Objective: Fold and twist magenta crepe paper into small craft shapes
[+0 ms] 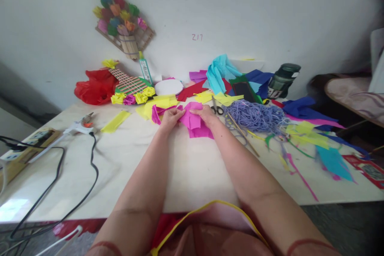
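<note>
Both of my hands hold a piece of pink crepe paper (192, 117) between them, just above the table. My left hand (171, 119) pinches its left side, with a crumpled pink strip sticking out beyond the fingers. On the right side, my right hand (207, 115) grips the paper between thumb and fingers. A lower pink flap hangs or lies below the hands; I cannot tell which. Black-handled scissors (217, 109) lie just right of my right hand. Yellow crepe paper (159, 105) is spread behind my left hand.
A tangled heap of purple yarn (255, 116) and a wooden stick (243, 134) lie right. At left are a glue gun (81, 126), a power strip (30, 144) and black cords. Coloured paper and a dark bottle (283, 81) stand along the wall, below a hanging paper-flower decoration (123, 20).
</note>
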Motion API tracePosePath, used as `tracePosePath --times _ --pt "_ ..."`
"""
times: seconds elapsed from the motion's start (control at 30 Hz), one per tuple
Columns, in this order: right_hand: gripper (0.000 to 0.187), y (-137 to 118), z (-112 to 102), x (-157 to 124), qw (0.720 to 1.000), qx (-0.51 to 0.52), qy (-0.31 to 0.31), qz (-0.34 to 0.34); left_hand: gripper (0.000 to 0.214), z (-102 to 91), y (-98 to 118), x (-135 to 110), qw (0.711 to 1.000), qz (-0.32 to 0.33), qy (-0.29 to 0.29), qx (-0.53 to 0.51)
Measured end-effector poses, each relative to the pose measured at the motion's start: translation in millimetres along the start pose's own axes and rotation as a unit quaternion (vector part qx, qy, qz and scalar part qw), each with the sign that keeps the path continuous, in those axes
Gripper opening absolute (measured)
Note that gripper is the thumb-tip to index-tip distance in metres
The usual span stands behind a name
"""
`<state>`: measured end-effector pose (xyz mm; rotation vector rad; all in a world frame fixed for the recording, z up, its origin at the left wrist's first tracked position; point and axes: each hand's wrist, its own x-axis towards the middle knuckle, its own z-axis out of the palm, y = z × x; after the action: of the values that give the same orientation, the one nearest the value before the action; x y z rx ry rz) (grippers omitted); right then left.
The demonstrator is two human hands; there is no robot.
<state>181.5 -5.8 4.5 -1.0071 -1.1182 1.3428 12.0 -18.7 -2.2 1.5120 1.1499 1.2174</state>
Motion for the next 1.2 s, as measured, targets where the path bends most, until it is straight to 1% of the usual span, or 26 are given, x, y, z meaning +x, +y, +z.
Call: tracePosePath --times 0.17,0.27,0.43,0.53,0.6,0.77,0.9,1.07,1.2 --pt "0.026 0.3 1.1 -1.1 1.000 -0.007 0.008 0.001 0.041 1.8 -0.8 0.2 0.999 -0.022 -0.009 -0.022" --pt "0.025 2.6 -1.2 0.4 1.000 -0.006 0.002 0.003 0.042 1.5 0.0 -0.2 1.000 -0.028 -0.003 -0.001" --pt "0.024 3.6 -2.6 -0.9 0.999 0.000 -0.040 0.021 0.042 -0.3 1.3 0.2 0.999 0.017 0.009 0.028" --pt "0.024 1.9 -0.7 -3.8 0.997 -0.003 -0.068 0.030 0.039 0.9 0.8 0.4 1.000 0.007 0.000 0.007" --pt "0.023 0.3 0.5 -5.6 0.996 -0.009 -0.076 0.041 0.038 2.2 -1.2 1.2 1.000 0.004 -0.002 -0.009" --pt "0.019 -3.0 1.8 -8.2 0.996 -0.016 -0.074 0.054 0.038 4.5 -5.4 3.4 0.999 0.020 0.007 -0.034" --pt "0.020 -2.8 2.3 -8.4 0.995 -0.014 -0.085 0.058 0.035 5.9 -2.7 2.2 0.998 0.013 0.001 -0.055" --pt "0.022 -0.8 3.3 -7.9 0.993 -0.020 -0.097 0.062 0.032 7.0 -0.9 1.5 0.997 0.012 0.020 -0.071" --pt "0.020 -2.9 5.5 -10.2 0.993 -0.025 -0.086 0.072 0.033 6.1 -0.4 0.9 0.997 0.000 0.006 -0.078"
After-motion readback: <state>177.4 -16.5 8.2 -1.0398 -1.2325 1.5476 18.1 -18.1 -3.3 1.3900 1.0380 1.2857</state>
